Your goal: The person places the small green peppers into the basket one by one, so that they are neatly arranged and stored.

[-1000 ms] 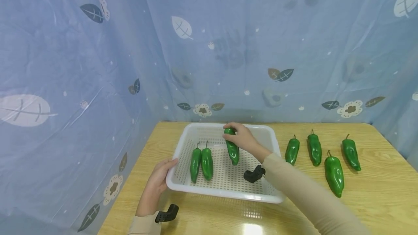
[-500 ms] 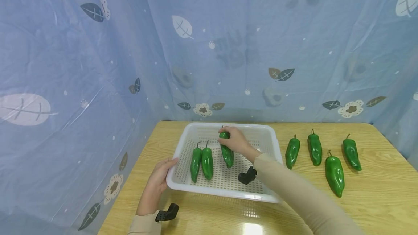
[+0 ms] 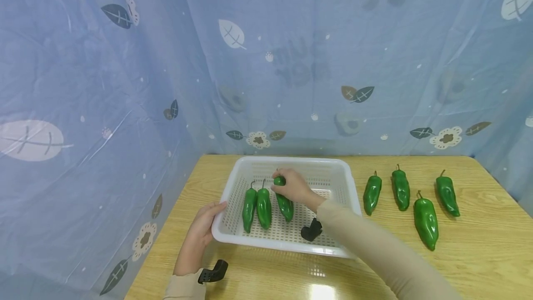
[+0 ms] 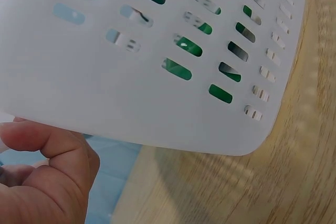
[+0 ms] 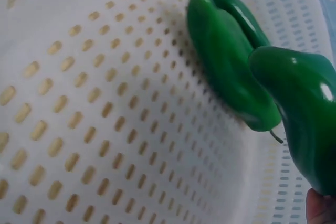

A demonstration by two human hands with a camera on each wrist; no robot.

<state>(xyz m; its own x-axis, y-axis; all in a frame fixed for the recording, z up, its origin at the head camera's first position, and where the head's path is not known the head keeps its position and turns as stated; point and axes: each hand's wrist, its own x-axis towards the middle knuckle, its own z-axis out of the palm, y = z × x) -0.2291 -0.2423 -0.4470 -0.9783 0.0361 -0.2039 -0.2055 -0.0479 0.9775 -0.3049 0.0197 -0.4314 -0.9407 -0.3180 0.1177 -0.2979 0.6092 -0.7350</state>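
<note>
A green pepper (image 3: 285, 207) hangs by its stem end from my right hand (image 3: 294, 187), whose thumb and fingers pinch it over the white basket. In the right wrist view the held pepper (image 5: 304, 108) fills the right side, with only a fingertip showing below it. Two other peppers, one at the left (image 3: 249, 210) and one beside it (image 3: 264, 208), lie side by side in the basket (image 3: 287, 250). At the basket's left rim, my left hand (image 3: 204, 222) grips the edge between thumb and fingers. The left wrist view shows that hand (image 4: 52, 166) against the slotted wall (image 4: 105, 98).
Several more green peppers lie on the wooden table (image 3: 479, 253) right of the basket, the nearest being a slim pepper (image 3: 372, 193) by its right wall. A blue patterned curtain (image 3: 266, 82) stands behind the table and along its left side.
My right hand has moved left and slightly nearer with the held pepper, closer to the two lying in the basket. The left hand has stayed on the rim.
</note>
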